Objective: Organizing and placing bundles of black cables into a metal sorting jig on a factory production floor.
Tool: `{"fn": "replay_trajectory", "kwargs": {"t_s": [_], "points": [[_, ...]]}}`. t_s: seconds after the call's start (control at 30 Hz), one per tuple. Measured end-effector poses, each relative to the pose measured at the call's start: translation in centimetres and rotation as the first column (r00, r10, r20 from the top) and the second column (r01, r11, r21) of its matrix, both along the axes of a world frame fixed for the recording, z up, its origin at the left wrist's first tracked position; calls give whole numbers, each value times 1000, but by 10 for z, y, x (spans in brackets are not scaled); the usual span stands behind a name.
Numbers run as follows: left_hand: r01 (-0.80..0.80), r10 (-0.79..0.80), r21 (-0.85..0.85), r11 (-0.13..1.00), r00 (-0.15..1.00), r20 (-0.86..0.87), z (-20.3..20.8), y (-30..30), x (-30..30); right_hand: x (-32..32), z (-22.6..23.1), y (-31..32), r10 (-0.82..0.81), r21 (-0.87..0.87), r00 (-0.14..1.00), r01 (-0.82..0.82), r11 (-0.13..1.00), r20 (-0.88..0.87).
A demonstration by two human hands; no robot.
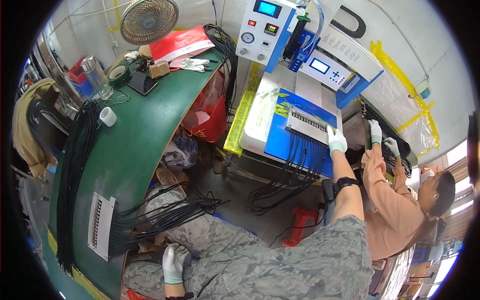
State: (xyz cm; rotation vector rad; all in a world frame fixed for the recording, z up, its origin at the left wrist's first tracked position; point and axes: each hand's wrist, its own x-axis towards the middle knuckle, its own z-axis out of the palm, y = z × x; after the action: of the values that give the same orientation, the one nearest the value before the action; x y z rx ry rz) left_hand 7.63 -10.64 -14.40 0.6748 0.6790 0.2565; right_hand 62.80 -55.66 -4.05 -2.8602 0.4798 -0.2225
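My right hand (337, 141), in a white glove, grips the right end of a silver cable fixture (311, 126). That fixture lies on the blue plate (276, 137) of a bench machine, and a row of small dark slots runs along it. Black cables (299, 155) hang from its near side over the plate's front edge. Low over my lap, my left hand (173, 262) is also gloved, its fingers curled together; what they hold, if anything, is hidden. Nearby on the green table (145, 135), a second cable fixture (101, 226) has black cables (165, 210) trailing across my leg.
The machine's control box (265, 32) stands behind the plate. A long bundle of black cables (75, 185) lies along the table, near a white tape roll (107, 116), a phone (141, 83) and a glass bottle (96, 75). A co-worker (395, 200) sits at right; a red stool (302, 225) stands below.
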Motion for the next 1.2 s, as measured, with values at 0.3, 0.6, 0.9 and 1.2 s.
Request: {"fn": "replay_trajectory", "kwargs": {"t_s": [0.3, 0.6, 0.9, 1.2], "points": [[45, -43, -64, 997, 998, 45, -13, -3, 8, -24, -103, -269, 398, 388, 900, -306, 869, -180], [-13, 12, 73, 997, 1000, 19, 36, -7, 12, -97, -24, -117, 149, -166, 959, -192, 967, -242], [-27, 51, 594, 804, 998, -24, 145, 39, -31, -28, 63, 99, 551, 600, 769, -617, 509, 323], [361, 700, 920, -153, 697, -157, 160, 85, -66, -204, 43, 468, 995, 899, 79, -438, -15, 56]]}}
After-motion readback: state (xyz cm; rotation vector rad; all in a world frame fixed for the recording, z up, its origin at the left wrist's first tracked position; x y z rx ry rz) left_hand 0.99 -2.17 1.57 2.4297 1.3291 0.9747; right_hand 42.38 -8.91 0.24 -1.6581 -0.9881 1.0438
